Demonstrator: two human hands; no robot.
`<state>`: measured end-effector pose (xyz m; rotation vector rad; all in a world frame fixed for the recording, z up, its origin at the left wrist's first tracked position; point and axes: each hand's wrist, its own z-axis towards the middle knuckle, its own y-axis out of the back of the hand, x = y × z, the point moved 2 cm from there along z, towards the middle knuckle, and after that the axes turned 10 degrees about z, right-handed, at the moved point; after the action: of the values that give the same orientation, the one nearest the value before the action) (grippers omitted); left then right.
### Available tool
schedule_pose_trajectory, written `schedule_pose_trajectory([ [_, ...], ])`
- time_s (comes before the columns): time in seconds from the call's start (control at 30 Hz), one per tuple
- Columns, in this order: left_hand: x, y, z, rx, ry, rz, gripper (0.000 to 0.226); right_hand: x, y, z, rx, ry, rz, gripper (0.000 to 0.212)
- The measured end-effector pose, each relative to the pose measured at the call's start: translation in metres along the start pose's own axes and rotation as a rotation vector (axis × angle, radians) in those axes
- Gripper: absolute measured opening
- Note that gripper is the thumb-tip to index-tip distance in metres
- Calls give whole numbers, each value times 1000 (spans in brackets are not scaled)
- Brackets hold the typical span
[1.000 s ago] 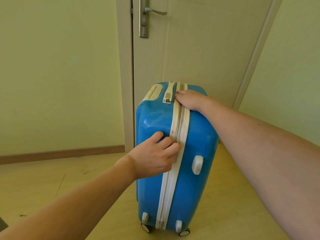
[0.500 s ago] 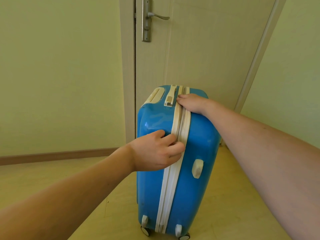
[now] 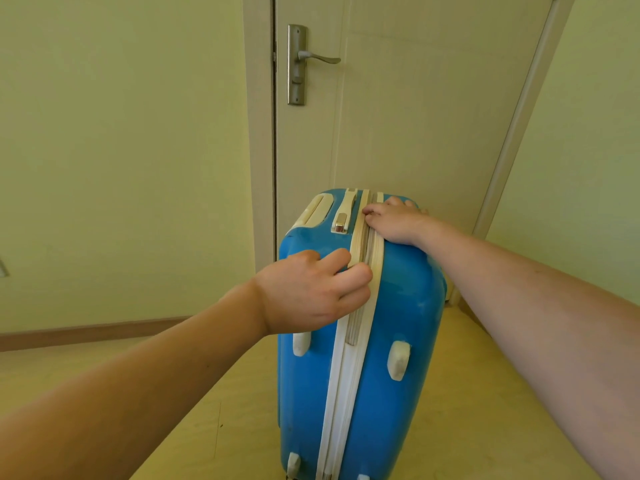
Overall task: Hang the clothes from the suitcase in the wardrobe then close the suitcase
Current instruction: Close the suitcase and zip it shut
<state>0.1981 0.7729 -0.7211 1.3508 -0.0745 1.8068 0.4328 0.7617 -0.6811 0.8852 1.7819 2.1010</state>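
A blue hard-shell suitcase [image 3: 405, 341] with cream zip bands stands upright on its wheels on the floor. My left hand [image 3: 311, 292] lies on the upper side, its curled fingers pinching at the zip band [image 3: 360, 323], where the zip pull must be hidden. My right hand [image 3: 394, 220] rests on the top of the case beside the zip, fingers curled over the top edge, steadying it. The two shells look pressed together. No clothes and no wardrobe are in view.
A closed pale door [image 3: 415, 116] with a metal lever handle [image 3: 318, 58] stands right behind the suitcase. Yellow-green walls flank it. A brown skirting board [image 3: 86, 332] runs along the left wall above the pale wooden floor [image 3: 221, 393].
My left hand has slid up the zip band toward the top of the suitcase. The right hand stays on top. The view has tilted upward, showing more of the door.
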Motion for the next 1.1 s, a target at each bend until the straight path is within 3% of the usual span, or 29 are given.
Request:
schedule_pose_trajectory([
  [0.3, 16, -7, 4, 61, 112, 34, 33, -1, -3, -2, -9, 19, -2, 46],
  [0.47, 22, -13, 7, 109, 171, -38, 15, -2, 0, 3, 7, 43, 8, 47],
  [0.6, 33, -10, 13, 101, 58, -84, 29, -6, 21, 27, -1, 95, 89, 47],
  [0.67, 41, -8, 19, 114, -21, -83, 25, -12, 20, 39, -54, 55, 48, 50],
  [0.83, 46, -10, 25, 120, -193, -81, 13, -12, -9, 48, 85, 8, 28, 50],
  [0.93, 50, -11, 24, 118, -219, -63, 12, -12, -8, 50, 81, 1, -1, 51],
  [1.1, 67, -19, 30, 195, -90, -72, 15, -16, -10, 58, 109, 38, -102, 59],
])
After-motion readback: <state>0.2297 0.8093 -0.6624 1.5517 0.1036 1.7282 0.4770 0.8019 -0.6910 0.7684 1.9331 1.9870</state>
